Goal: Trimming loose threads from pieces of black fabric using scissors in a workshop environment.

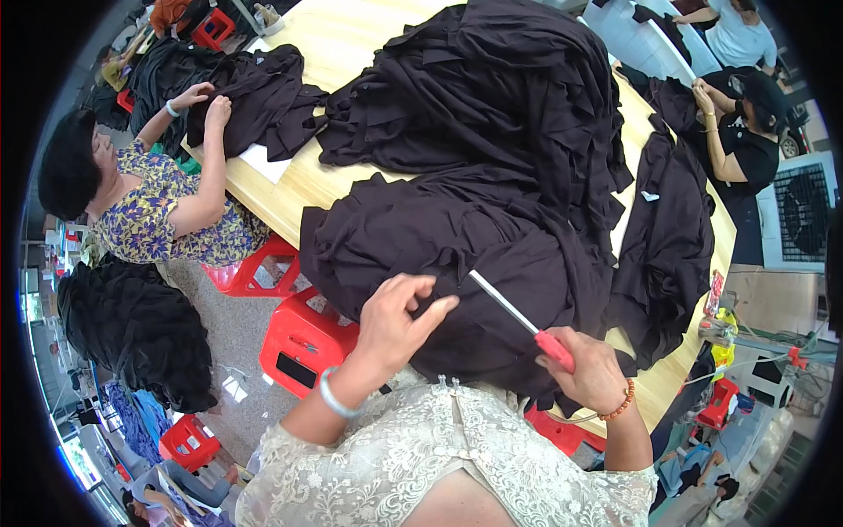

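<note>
My right hand [588,373] is closed around the red handle of a long-shafted tool [504,304]. Its straight silver shaft points up and left over a dark garment [518,250]. What kind of tool it is, I cannot make out for sure. My left hand [399,321] hovers over the near edge of the same cloth, thumb and fingers apart, with nothing visible in it. A small slit or loop of fabric shows between the hand and the tool tip. Behind it rises a large heap of dark buttoned garments [474,79].
The pale wooden table [290,198] carries more dark garments [672,228] at right. A person in a floral top [167,202] handles dark cloth at left; another in black [742,132] does so at far right. Red stools [303,338] and a black fabric pile [132,334] stand left.
</note>
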`<state>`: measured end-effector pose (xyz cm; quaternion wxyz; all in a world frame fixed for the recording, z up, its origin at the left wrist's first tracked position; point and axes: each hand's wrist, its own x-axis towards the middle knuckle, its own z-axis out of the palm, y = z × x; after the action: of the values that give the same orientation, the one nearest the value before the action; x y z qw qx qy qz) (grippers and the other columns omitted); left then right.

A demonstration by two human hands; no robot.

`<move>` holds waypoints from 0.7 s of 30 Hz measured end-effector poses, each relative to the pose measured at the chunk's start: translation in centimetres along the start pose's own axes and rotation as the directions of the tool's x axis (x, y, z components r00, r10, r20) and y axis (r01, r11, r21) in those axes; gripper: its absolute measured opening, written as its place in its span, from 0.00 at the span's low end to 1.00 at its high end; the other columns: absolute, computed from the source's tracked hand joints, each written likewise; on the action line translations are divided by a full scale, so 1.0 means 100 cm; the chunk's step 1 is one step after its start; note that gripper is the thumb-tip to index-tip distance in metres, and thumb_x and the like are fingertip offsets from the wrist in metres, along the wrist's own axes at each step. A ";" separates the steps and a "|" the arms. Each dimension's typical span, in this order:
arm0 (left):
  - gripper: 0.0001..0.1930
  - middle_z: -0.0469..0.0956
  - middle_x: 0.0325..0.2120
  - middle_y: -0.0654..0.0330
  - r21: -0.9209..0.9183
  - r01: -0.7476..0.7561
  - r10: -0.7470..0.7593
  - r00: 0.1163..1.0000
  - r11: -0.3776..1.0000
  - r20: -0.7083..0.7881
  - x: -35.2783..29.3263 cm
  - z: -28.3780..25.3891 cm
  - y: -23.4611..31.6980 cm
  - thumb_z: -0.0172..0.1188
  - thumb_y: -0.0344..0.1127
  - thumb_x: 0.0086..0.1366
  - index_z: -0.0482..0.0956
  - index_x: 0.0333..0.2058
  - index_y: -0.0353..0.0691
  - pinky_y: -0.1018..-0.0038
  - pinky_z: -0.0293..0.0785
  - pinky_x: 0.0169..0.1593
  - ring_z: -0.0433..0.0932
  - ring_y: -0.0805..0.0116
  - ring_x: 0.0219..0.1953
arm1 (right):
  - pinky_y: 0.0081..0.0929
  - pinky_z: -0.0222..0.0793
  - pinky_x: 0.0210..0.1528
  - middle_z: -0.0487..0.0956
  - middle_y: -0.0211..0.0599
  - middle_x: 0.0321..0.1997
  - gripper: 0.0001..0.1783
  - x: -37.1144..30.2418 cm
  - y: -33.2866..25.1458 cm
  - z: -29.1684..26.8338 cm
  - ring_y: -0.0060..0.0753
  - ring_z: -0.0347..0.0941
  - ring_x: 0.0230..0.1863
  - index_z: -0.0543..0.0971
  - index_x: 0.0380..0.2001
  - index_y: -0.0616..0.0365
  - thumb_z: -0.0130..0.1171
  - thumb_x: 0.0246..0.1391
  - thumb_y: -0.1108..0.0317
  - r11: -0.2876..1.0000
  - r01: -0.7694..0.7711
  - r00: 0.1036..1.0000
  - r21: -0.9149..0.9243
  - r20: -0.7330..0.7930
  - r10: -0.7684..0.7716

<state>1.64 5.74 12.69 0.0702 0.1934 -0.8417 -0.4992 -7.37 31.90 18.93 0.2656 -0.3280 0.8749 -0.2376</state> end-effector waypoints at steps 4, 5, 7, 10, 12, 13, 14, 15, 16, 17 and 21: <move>0.23 0.75 0.14 0.52 0.097 0.201 -0.215 0.963 0.975 0.165 0.046 0.032 -0.016 0.67 0.51 0.54 0.78 0.21 0.32 0.63 0.71 0.29 0.77 0.52 0.22 | 0.38 0.71 0.35 0.79 0.47 0.31 0.18 0.000 0.008 -0.003 0.52 0.77 0.33 0.74 0.43 0.57 0.64 0.49 0.66 1.000 -0.008 0.998 -0.007 -0.063 0.007; 0.23 0.75 0.14 0.52 0.097 0.193 -0.207 0.964 0.976 0.164 0.052 0.034 -0.017 0.67 0.51 0.54 0.78 0.21 0.32 0.63 0.71 0.29 0.77 0.52 0.22 | 0.38 0.71 0.35 0.79 0.47 0.31 0.18 0.000 0.009 -0.004 0.53 0.77 0.33 0.74 0.43 0.56 0.64 0.50 0.66 1.000 -0.016 0.998 -0.021 -0.059 0.014; 0.22 0.71 0.12 0.54 0.043 0.165 -0.170 0.967 0.985 0.190 0.060 0.045 -0.028 0.68 0.47 0.54 0.74 0.18 0.32 0.67 0.69 0.27 0.74 0.61 0.19 | 0.39 0.71 0.35 0.79 0.47 0.31 0.18 -0.002 0.008 -0.006 0.53 0.77 0.33 0.74 0.43 0.56 0.64 0.49 0.66 0.999 -0.032 0.998 -0.020 -0.064 0.030; 0.20 0.70 0.13 0.64 -0.391 0.240 -0.161 0.961 0.889 0.225 0.056 0.052 -0.032 0.65 0.38 0.59 0.68 0.16 0.32 0.74 0.64 0.26 0.66 0.77 0.19 | 0.39 0.71 0.35 0.79 0.47 0.30 0.18 -0.007 0.011 -0.007 0.52 0.77 0.33 0.74 0.44 0.56 0.65 0.49 0.66 0.999 -0.051 0.995 -0.008 -0.085 0.050; 0.20 0.69 0.14 0.68 -0.628 0.275 -0.177 0.960 0.728 0.215 0.045 0.050 -0.018 0.63 0.34 0.61 0.67 0.15 0.32 0.76 0.63 0.26 0.63 0.80 0.20 | 0.38 0.71 0.35 0.79 0.47 0.30 0.18 -0.009 0.014 -0.009 0.52 0.77 0.33 0.75 0.44 0.56 0.65 0.49 0.66 0.998 -0.059 0.992 0.000 -0.110 0.059; 0.13 0.74 0.22 0.65 -0.695 0.150 -0.088 0.988 0.703 0.125 0.038 0.048 -0.006 0.61 0.32 0.62 0.73 0.22 0.30 0.77 0.66 0.33 0.68 0.78 0.26 | 0.38 0.71 0.34 0.79 0.47 0.29 0.18 -0.011 0.014 -0.011 0.52 0.77 0.32 0.75 0.43 0.56 0.65 0.48 0.66 0.999 -0.051 0.991 0.006 -0.121 0.052; 0.08 0.79 0.31 0.62 -0.748 0.024 -0.005 1.000 0.663 0.027 0.035 0.044 0.006 0.60 0.29 0.63 0.78 0.29 0.28 0.77 0.68 0.40 0.73 0.75 0.33 | 0.37 0.71 0.34 0.79 0.46 0.29 0.18 -0.012 0.014 -0.013 0.51 0.77 0.32 0.75 0.42 0.55 0.66 0.48 0.66 0.999 -0.044 0.990 0.011 -0.131 0.045; 0.07 0.80 0.39 0.56 -0.616 -0.160 0.215 0.977 0.771 0.015 0.034 0.033 0.013 0.60 0.26 0.62 0.80 0.37 0.28 0.76 0.68 0.48 0.75 0.69 0.41 | 0.37 0.71 0.34 0.79 0.46 0.29 0.18 -0.014 0.013 -0.017 0.51 0.77 0.32 0.75 0.42 0.55 0.66 0.48 0.66 0.999 -0.049 0.990 0.012 -0.135 0.051; 0.07 0.80 0.38 0.55 -0.516 -0.313 0.345 0.938 0.797 -0.035 0.034 0.031 0.019 0.60 0.25 0.61 0.80 0.37 0.29 0.74 0.69 0.48 0.76 0.67 0.41 | 0.37 0.71 0.33 0.79 0.45 0.28 0.18 -0.016 0.011 -0.023 0.51 0.77 0.31 0.76 0.42 0.55 0.66 0.47 0.66 0.999 -0.054 0.995 0.011 -0.085 0.054; 0.06 0.80 0.38 0.54 -0.403 -0.458 0.473 0.878 0.792 -0.068 0.034 0.031 0.021 0.61 0.24 0.60 0.81 0.36 0.29 0.73 0.69 0.49 0.77 0.65 0.42 | 0.36 0.71 0.32 0.79 0.45 0.27 0.17 -0.018 0.010 -0.027 0.51 0.77 0.30 0.76 0.41 0.55 0.67 0.47 0.66 0.998 -0.058 0.998 0.010 -0.035 0.059; 0.10 0.79 0.46 0.46 -0.530 -0.266 0.240 0.963 0.805 -0.119 0.035 0.048 -0.022 0.62 0.20 0.58 0.83 0.39 0.34 0.78 0.70 0.52 0.78 0.66 0.49 | 0.35 0.72 0.29 0.79 0.42 0.23 0.15 -0.032 0.006 -0.033 0.47 0.78 0.25 0.77 0.39 0.54 0.65 0.50 0.60 1.000 -0.013 0.999 0.011 0.033 0.012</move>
<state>-2.51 7.32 8.11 0.2071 0.0630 -0.6828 -0.6978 -7.66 35.40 22.04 0.2831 -0.3249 0.8711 -0.2354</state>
